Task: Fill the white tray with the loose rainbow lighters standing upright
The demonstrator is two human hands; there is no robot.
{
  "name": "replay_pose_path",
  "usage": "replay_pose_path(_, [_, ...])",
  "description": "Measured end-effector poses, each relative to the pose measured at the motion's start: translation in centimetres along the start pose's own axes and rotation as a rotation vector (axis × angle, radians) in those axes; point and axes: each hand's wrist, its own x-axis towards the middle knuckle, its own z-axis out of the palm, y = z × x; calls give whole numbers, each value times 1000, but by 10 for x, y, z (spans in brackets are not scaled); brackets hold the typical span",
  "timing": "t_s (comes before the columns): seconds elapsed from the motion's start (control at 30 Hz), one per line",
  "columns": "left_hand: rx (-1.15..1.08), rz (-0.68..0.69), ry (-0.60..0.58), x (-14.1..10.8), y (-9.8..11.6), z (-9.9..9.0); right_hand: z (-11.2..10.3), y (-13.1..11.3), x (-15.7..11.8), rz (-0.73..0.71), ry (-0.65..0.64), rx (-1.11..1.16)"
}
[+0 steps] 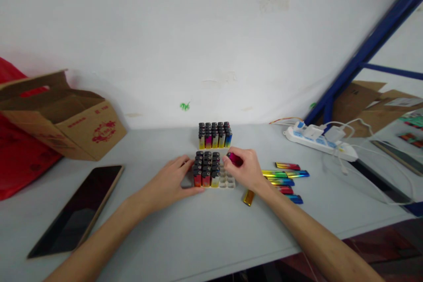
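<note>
In the head view, my right hand [246, 166] pinches a purple lighter [234, 158] over the right side of a white plastic tray [227, 183] with round-edged slots. Upright lighters [206, 172] with black tops fill the left columns of this tray; slots on its right side show bare. My left hand [172, 180] steadies the tray from the left, thumb along its front edge and fingers against its left side. Behind it stands a second block of upright lighters [214, 135]. Loose colourful lighters [280, 180] lie right of my right hand, and a gold one [249, 197] lies below it.
A phone-like black tablet [77, 211] lies at left, before an open cardboard box [76, 119] and a red bag [20, 154]. At right are a white power strip [320, 143] with chargers and cables, and a blue metal frame [360, 53]. A wall backs the table.
</note>
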Motion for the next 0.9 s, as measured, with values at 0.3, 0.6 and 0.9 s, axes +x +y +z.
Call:
replay_pose_path(0.3, [-8,9,5,1,-2,1,-6,-1,2,-72,51,-36])
replay_pose_path(0.6, [0,10,13,1,-1,1,-3,3,2,-33,58,-56])
replay_pose_path(0.9, [7,1,-1,1,-2,0,-2,5,2,-47,27,-72])
